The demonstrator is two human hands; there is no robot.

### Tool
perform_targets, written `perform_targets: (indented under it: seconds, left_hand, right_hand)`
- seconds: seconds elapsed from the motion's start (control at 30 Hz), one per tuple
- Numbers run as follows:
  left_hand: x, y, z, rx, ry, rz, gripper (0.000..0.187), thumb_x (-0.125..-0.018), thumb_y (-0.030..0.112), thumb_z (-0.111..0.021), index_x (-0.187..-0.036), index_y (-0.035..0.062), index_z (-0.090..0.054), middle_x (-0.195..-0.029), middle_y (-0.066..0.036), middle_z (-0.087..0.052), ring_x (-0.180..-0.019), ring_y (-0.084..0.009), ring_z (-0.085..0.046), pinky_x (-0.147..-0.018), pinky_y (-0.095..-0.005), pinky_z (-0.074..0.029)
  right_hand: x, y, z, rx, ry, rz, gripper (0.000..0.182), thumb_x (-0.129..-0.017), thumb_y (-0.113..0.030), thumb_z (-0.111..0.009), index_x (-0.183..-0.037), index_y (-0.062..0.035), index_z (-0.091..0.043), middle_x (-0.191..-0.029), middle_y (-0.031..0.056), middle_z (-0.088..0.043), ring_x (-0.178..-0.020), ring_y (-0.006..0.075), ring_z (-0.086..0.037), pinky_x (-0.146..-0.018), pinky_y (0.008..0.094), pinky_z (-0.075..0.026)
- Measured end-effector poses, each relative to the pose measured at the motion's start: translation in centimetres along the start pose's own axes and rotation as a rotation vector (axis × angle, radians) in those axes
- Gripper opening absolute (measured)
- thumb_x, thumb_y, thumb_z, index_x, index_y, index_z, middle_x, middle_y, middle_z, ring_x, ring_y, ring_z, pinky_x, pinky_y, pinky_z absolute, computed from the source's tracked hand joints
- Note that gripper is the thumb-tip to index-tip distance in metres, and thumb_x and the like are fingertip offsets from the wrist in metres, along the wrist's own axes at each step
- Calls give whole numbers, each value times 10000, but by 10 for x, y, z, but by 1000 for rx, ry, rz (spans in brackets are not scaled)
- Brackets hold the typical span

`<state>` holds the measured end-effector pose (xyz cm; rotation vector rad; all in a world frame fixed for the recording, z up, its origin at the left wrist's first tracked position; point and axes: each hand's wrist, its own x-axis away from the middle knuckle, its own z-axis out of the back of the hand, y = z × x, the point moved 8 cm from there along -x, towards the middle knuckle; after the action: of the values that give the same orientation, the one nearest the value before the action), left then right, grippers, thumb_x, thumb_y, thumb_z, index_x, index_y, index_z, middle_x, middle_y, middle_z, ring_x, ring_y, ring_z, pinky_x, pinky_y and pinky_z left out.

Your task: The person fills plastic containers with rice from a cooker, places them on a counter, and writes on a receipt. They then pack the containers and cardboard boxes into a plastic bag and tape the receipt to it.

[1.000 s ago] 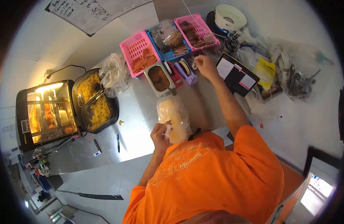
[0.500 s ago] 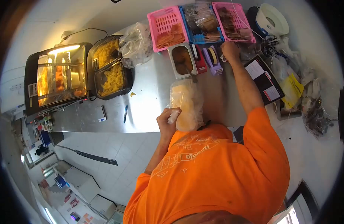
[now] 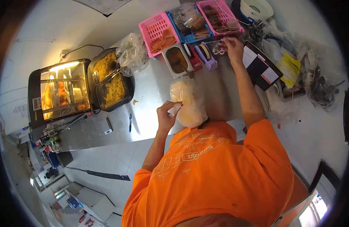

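My left hand is closed on the gathered edge of a clear plastic bag, which holds pale, rounded contents and lies at the counter's front edge. Beyond the bag, a metal container holds brown sauce and a utensil. My right hand is at the back of the counter, its bent fingers against what look like small scissors with pale looped handles. Just left of them stands a purple tape dispenser, with a red one beside it.
Two pink baskets flank a blue basket of packets. To the left are a lit warmer, black trays of yellow food, and a pen. A tablet and plastic bags are on the right.
The view has shifted, moving the baskets and container leftward. My right hand's fingers have spread into view around the looped handles. My left hand still grips the bag.
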<state>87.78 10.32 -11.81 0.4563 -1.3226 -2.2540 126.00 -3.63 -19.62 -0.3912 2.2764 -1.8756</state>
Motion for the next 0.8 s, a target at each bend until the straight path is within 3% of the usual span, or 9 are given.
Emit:
perform_targets:
  seconds: [0.1, 0.23, 0.27, 0.43, 0.53, 0.63, 0.73, 0.8]
  left_hand:
    - [2, 8, 0, -182, 3, -166, 111, -827, 101, -737, -928, 64, -767, -828, -69, -723, -693, -226, -641, -722, -328, -494]
    - [13, 26, -2, -487, 19, -474, 233, -752, 58, -728, -980, 95, -755, -857, -2, -689, -847, -213, -610, -733, -338, -454]
    - [15, 32, -2, -488, 33, -475, 296, -729, 8, -708, -1012, 86, -748, -888, -6, -674, -912, -223, -591, -740, -352, -479]
    - [15, 22, 1, -310, 35, -359, 326, -720, -77, -690, -1013, 52, -753, -885, -85, -697, -819, -238, -657, -700, -333, -559]
    - [14, 21, 0, -287, -13, -340, 310, -742, -77, -683, -1019, 47, -750, -884, -110, -696, -777, -244, -677, -684, -334, -564]
    - [10, 29, -1, -308, -49, -349, 284, -767, -72, -670, -1014, 43, -750, -860, -120, -698, -765, -241, -685, -667, -333, -560]
    - [8, 25, 2, -308, -27, -316, 246, -782, -56, -664, -993, 34, -751, -816, -122, -695, -726, -250, -679, -638, -340, -552]
    - [6, 23, 5, -335, -2, -282, 199, -796, -20, -677, -973, 27, -753, -777, -125, -693, -683, -252, -674, -616, -339, -545]
  right_hand:
    - [83, -1, -36, -417, -177, -302, 95, -860, -43, -706, -920, 16, -661, -902, 160, -711, -838, 248, -722, -740, 341, -604]
    - [205, 31, -79, -239, -389, -613, 77, -867, -9, -683, -926, 6, -635, -900, 154, -703, -798, 269, -732, -694, 349, -617]
    - [216, 35, -81, -205, -413, -627, 82, -866, -9, -684, -926, 7, -631, -897, 151, -703, -786, 267, -732, -685, 344, -616]
    - [227, 29, -81, -95, -504, -670, 125, -865, -20, -698, -937, 23, -605, -871, 153, -697, -742, 253, -730, -657, 315, -610]
    - [225, 14, -93, 173, -789, -503, 146, -873, -65, -702, -963, 41, -658, -829, 142, -704, -730, 228, -725, -633, 311, -594]
    - [231, -21, -124, 510, -1044, -196, 184, -852, -125, -714, -972, 15, -725, -837, 160, -725, -753, 244, -722, -678, 343, -578]
    - [228, -41, -140, 624, -1031, 160, 192, -826, -101, -692, -982, -5, -746, -815, 160, -733, -731, 221, -711, -699, 358, -545]
    - [227, -43, -142, 653, -1044, 224, 200, -817, -100, -678, -981, -2, -737, -845, 180, -721, -752, 260, -710, -713, 364, -542]
